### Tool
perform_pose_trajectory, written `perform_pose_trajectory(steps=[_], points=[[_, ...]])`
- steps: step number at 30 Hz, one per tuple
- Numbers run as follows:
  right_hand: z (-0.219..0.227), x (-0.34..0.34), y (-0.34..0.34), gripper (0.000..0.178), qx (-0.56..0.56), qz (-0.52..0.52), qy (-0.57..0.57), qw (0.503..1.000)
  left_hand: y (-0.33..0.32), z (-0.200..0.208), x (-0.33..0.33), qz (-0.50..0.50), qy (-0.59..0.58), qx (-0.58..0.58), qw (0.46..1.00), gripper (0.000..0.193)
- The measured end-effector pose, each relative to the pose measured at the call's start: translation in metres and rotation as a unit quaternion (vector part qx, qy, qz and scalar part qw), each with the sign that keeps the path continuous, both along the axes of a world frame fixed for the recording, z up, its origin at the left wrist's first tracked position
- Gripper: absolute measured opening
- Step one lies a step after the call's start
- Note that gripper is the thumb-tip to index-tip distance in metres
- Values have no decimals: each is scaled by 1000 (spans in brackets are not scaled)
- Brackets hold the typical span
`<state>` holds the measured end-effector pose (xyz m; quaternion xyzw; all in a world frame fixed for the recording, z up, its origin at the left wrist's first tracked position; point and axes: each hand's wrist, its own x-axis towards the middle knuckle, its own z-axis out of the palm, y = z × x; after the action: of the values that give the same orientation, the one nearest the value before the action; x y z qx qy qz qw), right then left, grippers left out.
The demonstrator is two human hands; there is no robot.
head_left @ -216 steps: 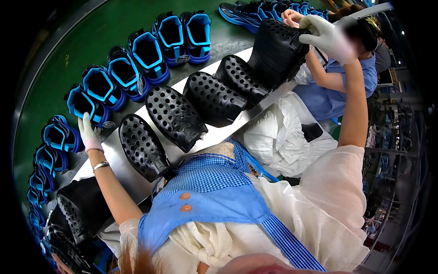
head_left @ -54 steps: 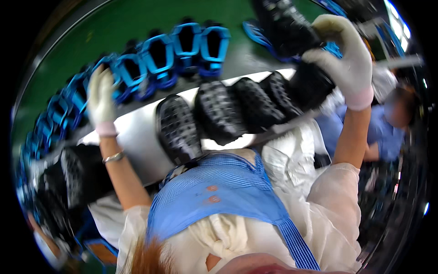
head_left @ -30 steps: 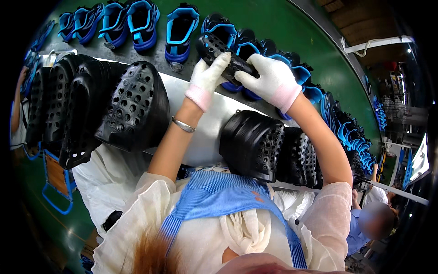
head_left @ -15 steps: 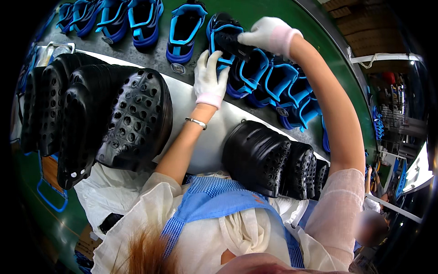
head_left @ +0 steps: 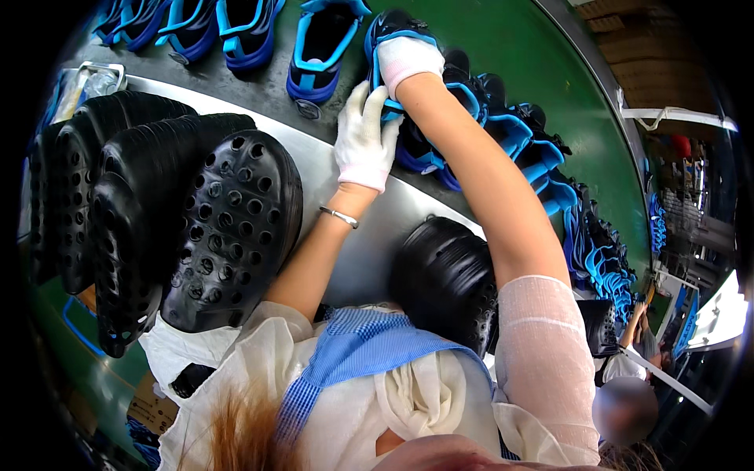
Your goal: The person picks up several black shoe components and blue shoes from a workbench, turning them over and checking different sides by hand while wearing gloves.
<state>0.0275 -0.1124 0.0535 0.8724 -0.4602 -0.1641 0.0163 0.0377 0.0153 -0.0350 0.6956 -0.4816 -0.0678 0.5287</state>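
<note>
A black and blue sneaker with light-blue trim stands in the row on the work surface, its heel toward me. My white-gloved left hand holds it at the heel, thumb on one side and fingers on the other. Down in the sneaker's opening is my gloved right hand; its fingers are hidden inside, so whatever they hold does not show. Just left of this sneaker stands another one, its collar facing up.
Stacks of nested black insoles with round holes lie at left; another stack sits below my right forearm. More sneakers line the grey belt both ways. Far right, a co-worker is beside the line.
My right hand, which held a black insole over the sneaker, has moved left and into the opening; the insole is now out of sight. My left hand stays at the heel.
</note>
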Motion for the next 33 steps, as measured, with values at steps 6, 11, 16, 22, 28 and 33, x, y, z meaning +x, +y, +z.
perform_pose_trajectory(steps=[6,11,16,22,28,33], points=[[12,-5,3,17,-3,42,-44,998,1,-2,3,9,-6,-4,1000,42],[19,-10,5,21,-5,35,1,999,-3,-5,2,7,-9,-1,1000,45],[16,-9,-4,20,-9,53,-4,999,-6,6,8,14,-28,27,999,46],[63,-96,31,26,45,158,-323,932,36,30,-6,-73,-50,-103,991,45],[154,-255,96,20,-68,72,-273,957,17,19,-20,-187,-36,42,981,49],[231,-365,180,19,-233,-99,-207,945,1,6,-17,-174,-53,-2,983,29]])
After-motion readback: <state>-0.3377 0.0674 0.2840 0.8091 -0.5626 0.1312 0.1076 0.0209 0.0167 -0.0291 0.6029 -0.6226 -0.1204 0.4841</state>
